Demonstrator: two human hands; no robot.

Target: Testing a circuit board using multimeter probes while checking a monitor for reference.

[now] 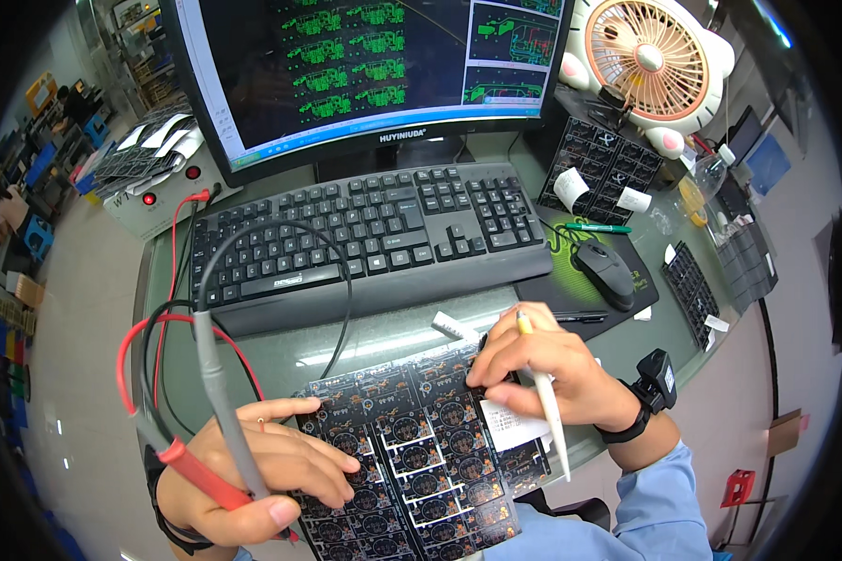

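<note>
A black panel of circuit boards (407, 442) with rows of copper-coloured round patterns lies tilted in front of me, over the table's near edge. My left hand (253, 458) is closed around a red test probe (201, 475) and a grey test probe (223, 393), its fingertips resting on the panel's left side. My right hand (552, 365) pinches near the panel's upper right edge. Tucked between its fingers is a slim white pen (553, 425) with a yellow end, its point downward. A white printed label (513, 426) sits under the right hand, on the panel's right side.
Behind the panel are a black keyboard (365, 234), a monitor (365, 75) and a mouse (602, 273) on a mat. Probe cables loop at left from a meter box (159, 203). More board panels (601, 168) and a fan (650, 58) stand at right.
</note>
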